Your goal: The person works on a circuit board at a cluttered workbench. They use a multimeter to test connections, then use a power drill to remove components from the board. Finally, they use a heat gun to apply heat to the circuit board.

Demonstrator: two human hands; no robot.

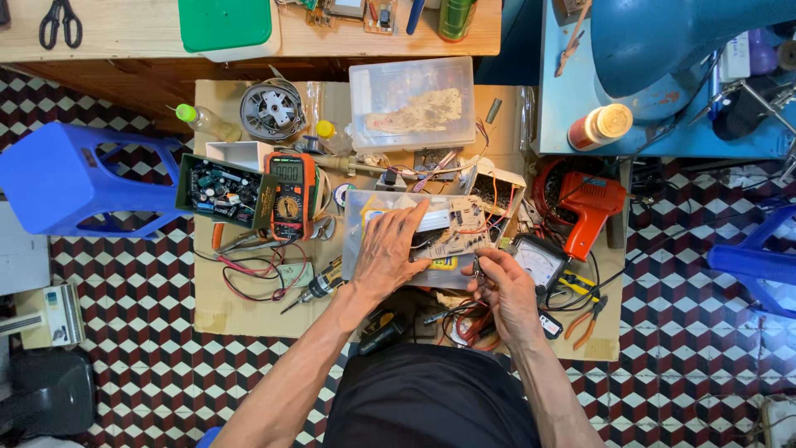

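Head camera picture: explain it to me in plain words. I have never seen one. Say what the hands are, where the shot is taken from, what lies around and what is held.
One picture, taken by a camera on a person's head, looking straight down at their own bare hands; no machine is involved. The work lies on a sheet of cardboard on a chequered floor. The left hand rests flat on a clear plastic box holding a circuit board. The right hand pinches a small dark part; I cannot tell what it is. Around them lie an orange multimeter, a tray of small components, an analogue meter, an orange heat gun and orange-handled pliers.
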